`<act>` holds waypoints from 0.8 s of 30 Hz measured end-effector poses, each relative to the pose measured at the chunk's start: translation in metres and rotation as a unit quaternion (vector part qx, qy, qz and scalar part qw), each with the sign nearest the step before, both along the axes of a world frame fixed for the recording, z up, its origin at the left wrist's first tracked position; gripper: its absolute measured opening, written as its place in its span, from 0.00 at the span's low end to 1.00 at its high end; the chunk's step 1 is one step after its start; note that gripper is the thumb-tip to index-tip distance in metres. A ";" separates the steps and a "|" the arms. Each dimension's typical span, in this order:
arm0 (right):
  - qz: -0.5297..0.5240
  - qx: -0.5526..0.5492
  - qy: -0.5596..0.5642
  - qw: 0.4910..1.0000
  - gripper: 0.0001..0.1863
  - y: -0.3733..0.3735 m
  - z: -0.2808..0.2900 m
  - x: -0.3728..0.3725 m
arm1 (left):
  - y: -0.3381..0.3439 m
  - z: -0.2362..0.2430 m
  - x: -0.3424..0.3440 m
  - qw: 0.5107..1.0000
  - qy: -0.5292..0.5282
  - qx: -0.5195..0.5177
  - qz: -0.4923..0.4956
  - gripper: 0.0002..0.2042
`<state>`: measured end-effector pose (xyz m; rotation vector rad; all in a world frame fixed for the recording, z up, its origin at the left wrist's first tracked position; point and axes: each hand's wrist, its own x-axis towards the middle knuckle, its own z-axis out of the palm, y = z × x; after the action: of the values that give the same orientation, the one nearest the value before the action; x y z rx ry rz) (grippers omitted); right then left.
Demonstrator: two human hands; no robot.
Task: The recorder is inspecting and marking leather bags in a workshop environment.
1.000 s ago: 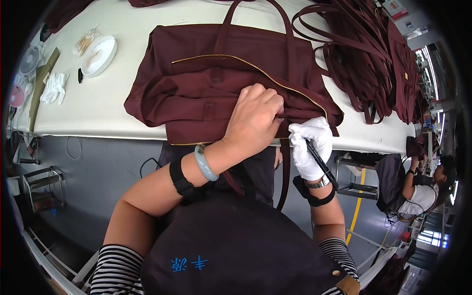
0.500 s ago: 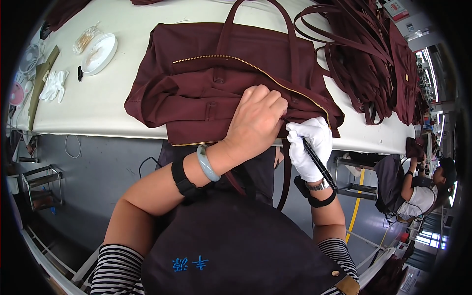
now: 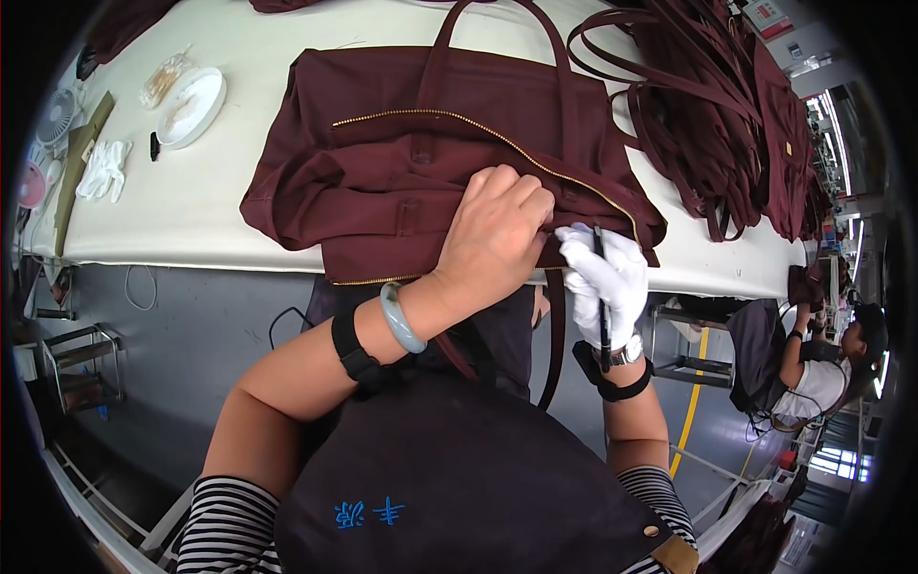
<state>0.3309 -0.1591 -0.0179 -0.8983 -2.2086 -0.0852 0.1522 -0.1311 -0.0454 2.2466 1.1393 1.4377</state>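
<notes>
A dark burgundy handbag [image 3: 373,86] lies on the table with its gold zipper [image 3: 478,124] open in a long curve. My bare left hand [image 3: 497,225] is closed on the bag's fabric near its front right part, its fingertips hidden in the folds. My right hand [image 3: 622,273], in a white glove, is beside the left fingertips at the bag's front edge. It grips a slim black pen-like tool [image 3: 603,311], now nearly upright in the picture. What the right fingertips touch at the fabric is too small to make out.
Several burgundy bags with straps [image 3: 708,115] lie piled on the right of the white table [image 3: 191,206]. At the left are a white dish [image 3: 206,105], a bag of cotton swabs [image 3: 167,77], white gloves [image 3: 103,170] and small fans [image 3: 59,113]. A co-worker [image 3: 822,378] sits far right.
My right hand has turned, swinging the black tool from slanted to nearly upright, and its fingers have shifted. My left hand keeps its grip, and the handbag has barely moved.
</notes>
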 end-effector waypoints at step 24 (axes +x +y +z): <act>-0.200 0.138 0.432 0.869 0.16 -0.030 -0.024 0.061 | 0.046 0.074 -0.143 0.913 0.098 -0.396 -0.021 0.29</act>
<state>0.3922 -0.1893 -0.0421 -0.9675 -1.1295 -0.1540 0.0094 -0.0851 0.0285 1.8101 1.3915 0.5519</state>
